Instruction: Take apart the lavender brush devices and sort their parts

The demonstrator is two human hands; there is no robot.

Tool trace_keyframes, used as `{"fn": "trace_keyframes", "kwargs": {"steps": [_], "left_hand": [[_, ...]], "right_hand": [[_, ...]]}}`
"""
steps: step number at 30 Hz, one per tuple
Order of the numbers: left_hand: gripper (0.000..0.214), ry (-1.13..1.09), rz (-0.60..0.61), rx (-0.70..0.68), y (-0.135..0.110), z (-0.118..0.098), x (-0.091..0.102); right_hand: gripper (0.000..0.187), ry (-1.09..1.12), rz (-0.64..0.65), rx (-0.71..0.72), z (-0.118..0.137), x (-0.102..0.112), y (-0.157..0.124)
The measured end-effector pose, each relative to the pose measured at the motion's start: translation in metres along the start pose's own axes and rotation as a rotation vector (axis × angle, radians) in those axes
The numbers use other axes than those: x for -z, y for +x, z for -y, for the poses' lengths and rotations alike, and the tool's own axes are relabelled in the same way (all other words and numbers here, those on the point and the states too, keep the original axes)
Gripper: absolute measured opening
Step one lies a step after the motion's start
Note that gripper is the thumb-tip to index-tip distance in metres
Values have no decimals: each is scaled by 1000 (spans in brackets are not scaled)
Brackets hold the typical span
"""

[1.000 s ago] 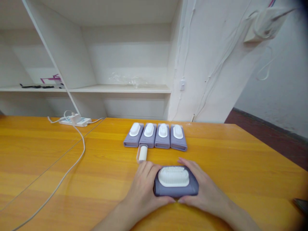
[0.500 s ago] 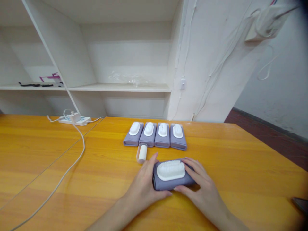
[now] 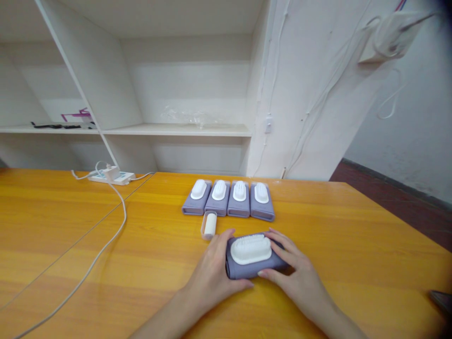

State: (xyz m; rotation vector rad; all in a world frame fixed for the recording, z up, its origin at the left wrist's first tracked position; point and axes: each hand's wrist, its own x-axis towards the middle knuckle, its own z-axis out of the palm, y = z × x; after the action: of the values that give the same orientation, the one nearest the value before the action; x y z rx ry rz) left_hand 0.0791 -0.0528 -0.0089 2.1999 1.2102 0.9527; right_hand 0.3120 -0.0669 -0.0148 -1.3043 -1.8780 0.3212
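A purple-grey, flattened cuff-like roll (image 3: 247, 270) lies on the table between my hands, with a white oval ribbed piece (image 3: 251, 249) on its top. My left hand (image 3: 212, 263) grips its left end, fingers behind and thumb along the front edge. At the right end, my right hand (image 3: 296, 266) holds it with the fingers over the top and the thumb at the front. Behind, several similar purple-grey rolls (image 3: 215, 207) stand in a row, each with a white oval piece. A small clear case with a white cylinder (image 3: 210, 224) lies just in front of that row.
A white power strip (image 3: 122, 178) with a plugged-in adapter sits at the back left of the wooden table (image 3: 151, 273). Its white cable (image 3: 106, 240) runs down the left side. White shelves (image 3: 176, 129) stand behind. A dark object (image 3: 441, 299) lies at the right edge.
Both hands stay on the purple-grey roll in nearly the same grip; my right thumb has shifted slightly to the right. The view has moved very slightly.
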Motion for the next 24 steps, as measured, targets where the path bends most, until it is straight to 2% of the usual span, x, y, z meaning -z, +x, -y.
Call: {"fn": "trace_keyframes", "kwargs": {"steps": [4, 8, 10, 12, 17, 21, 24], "left_hand": [[100, 35, 17, -50, -8, -11, -6], [93, 41, -21, -8, -19, -21, -23], [99, 14, -39, 13, -23, -23, -30], [103, -34, -49, 36, -25, -24, -34], [106, -147, -34, 68, -23, -23, -32], [101, -133, -62, 80, -21, -26, -30], [100, -112, -70, 77, -17, -28, -29]], "right_hand": [[61, -162, 13, -80, 1, -8, -8], [97, -323, -128, -165, 16, -29, -15], [106, -399, -196, -187, 24, -38, -16], [111, -437, -212, -189, 29, -42, -14], [117, -472, -160, -210, 37, -36, -5], [105, -450, -82, -293, 49, -26, 7], [94, -418, -66, -305, 51, -20, 14]]}}
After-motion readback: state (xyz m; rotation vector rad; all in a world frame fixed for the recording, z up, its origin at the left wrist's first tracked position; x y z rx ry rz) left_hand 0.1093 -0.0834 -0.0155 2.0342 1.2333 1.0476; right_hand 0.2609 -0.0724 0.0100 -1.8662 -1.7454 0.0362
